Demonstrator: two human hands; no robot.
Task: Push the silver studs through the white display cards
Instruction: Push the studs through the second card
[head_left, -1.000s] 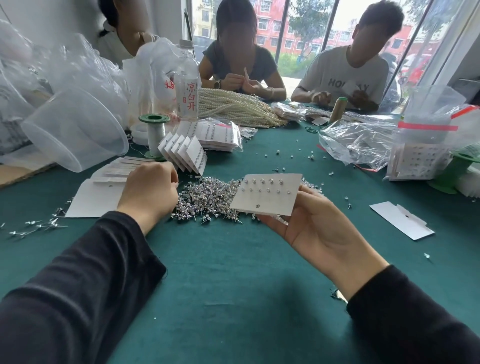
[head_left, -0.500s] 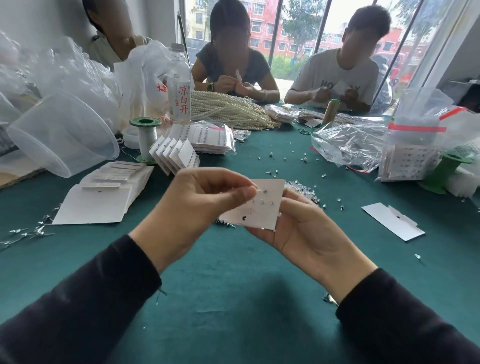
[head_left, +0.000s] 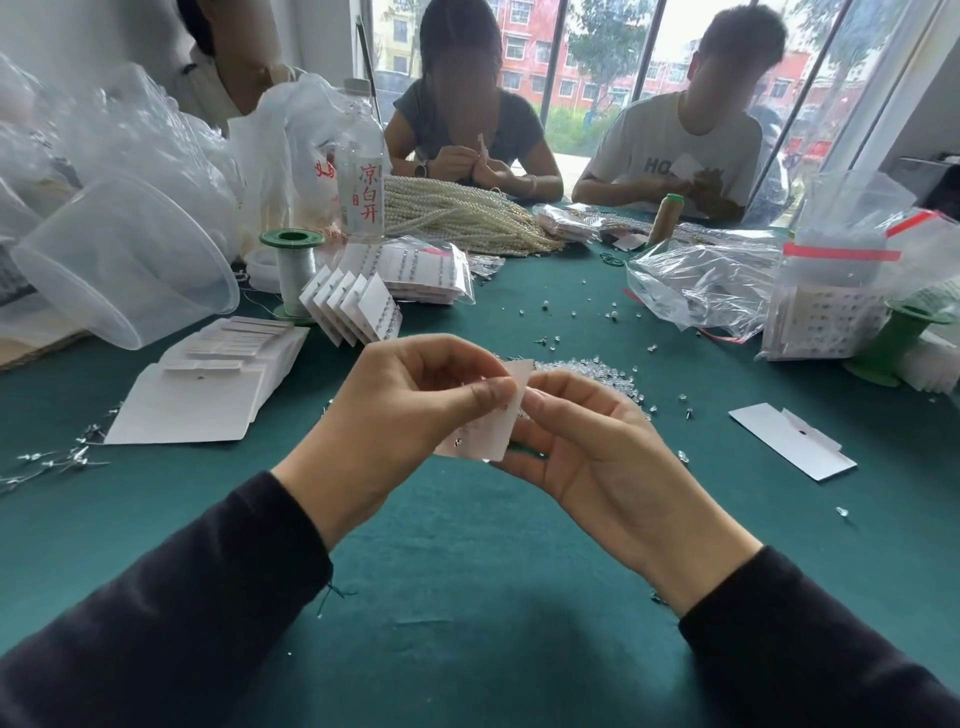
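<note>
White display card (head_left: 488, 431) is up off the green table (head_left: 467, 571), pretty much dead centre, caught between both hands. Left hand (head_left: 402, 413) has thumb and forefinger curled tight together, pinching the card near its upper edge. There might be a stud in that pinch, but it's too small to tell. Right hand (head_left: 597, 457) grips the same card from the right, thumb pressed near the top corner, other fingers curled under and behind it. So both hands are closed on it.

The card is turned almost edge-on to the camera, with its long axis running from lower left up to upper right.

Room-wise, there's open green cloth nearest the person. A stack of blank cards (head_left: 208, 400) sits off to the left, and one loose card (head_left: 795, 441) lies well apart on the right. The pile of silver studs (head_left: 597, 370) is just behind the hands.

Further back are fanned filled cards (head_left: 358, 306), a green spool (head_left: 293, 270), a clear tub (head_left: 124, 260) tipped on its side, a water bottle (head_left: 361, 171), pearl strands (head_left: 457, 213) and plastic bags (head_left: 701, 286). Other people (head_left: 467, 135) sit across the table.
</note>
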